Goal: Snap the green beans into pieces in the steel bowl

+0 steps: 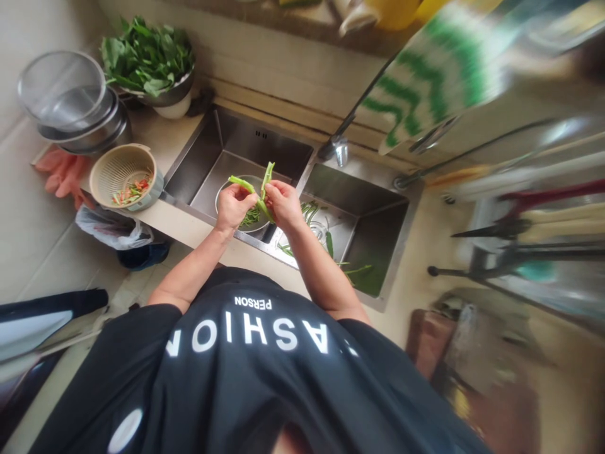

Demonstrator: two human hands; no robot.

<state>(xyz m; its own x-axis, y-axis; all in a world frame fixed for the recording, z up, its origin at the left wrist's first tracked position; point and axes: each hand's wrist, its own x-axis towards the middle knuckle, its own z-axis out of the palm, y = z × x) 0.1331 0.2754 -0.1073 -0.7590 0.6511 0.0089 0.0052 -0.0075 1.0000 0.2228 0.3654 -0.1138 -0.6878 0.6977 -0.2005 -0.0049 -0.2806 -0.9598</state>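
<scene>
Above the left basin of a steel double sink (189,148), both hands pinch split green vegetable stems. My left hand (231,207) is closed on a green stem (241,182) pointing up and left. My right hand (284,203) is closed on another stem length (267,173) standing upright, and a green piece (265,211) hangs between the hands. Whether these pieces are still joined is hidden by the fingers. Directly below, a round bowl (218,194) in the left basin holds thin green pieces (251,216). More loose stems (329,243) lie in the right basin.
A bowl heaped with leafy greens (149,60) stands back left, near stacked metal pots (89,129). A beige colander (106,167) holds red and green bits. The faucet (339,151) rises behind the sink. A striped cloth (425,82) hangs at right, near blurred scissors (501,227).
</scene>
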